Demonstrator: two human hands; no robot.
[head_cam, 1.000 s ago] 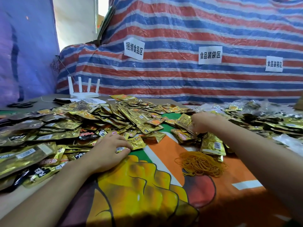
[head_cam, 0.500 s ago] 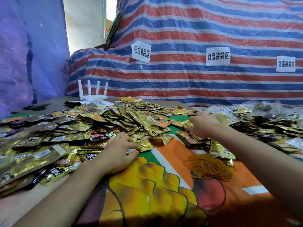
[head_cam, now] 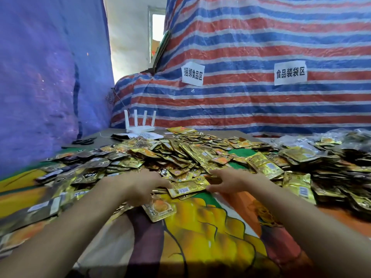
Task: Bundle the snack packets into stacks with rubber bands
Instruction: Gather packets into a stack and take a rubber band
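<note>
A big heap of shiny gold foil snack packets fills the middle of the frame. It lies on the worktop, which has a bright printed cover. The left hand lies on one end of a flat gold packet with a white label. That hand is blurry, so I cannot tell if it grips. The right hand spreads its fingers wide, touches the other end and holds nothing. The foil looks slippery, so the packets may slide apart before they line up. A tangle of thin orange rubber bands sits at the lower right, close by the right arm. The arm could knock it away.
</note>
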